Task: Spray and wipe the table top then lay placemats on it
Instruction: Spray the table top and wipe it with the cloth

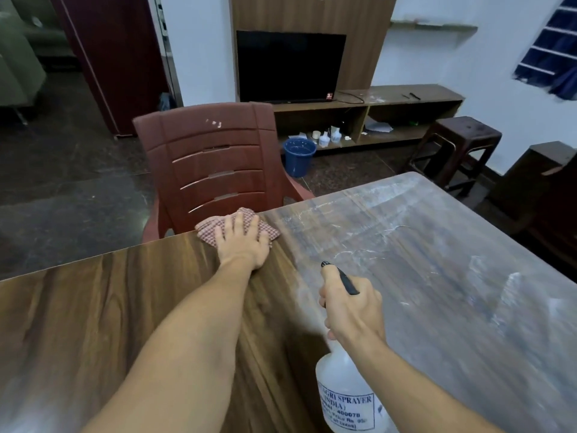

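A wooden table top fills the lower view; its left part shows clean brown grain, its right part is covered with white dusty smears. My left hand lies flat with spread fingers on a red-and-white checked cloth at the table's far edge. My right hand grips the head of a translucent white spray bottle with a printed label, held above the table. Its black nozzle points toward the far edge, and a faint mist hangs beside the bottle.
A reddish-brown plastic chair stands against the table's far edge behind the cloth. Beyond it are a blue bucket, a low wooden TV unit with a dark screen, and a dark stool at the right.
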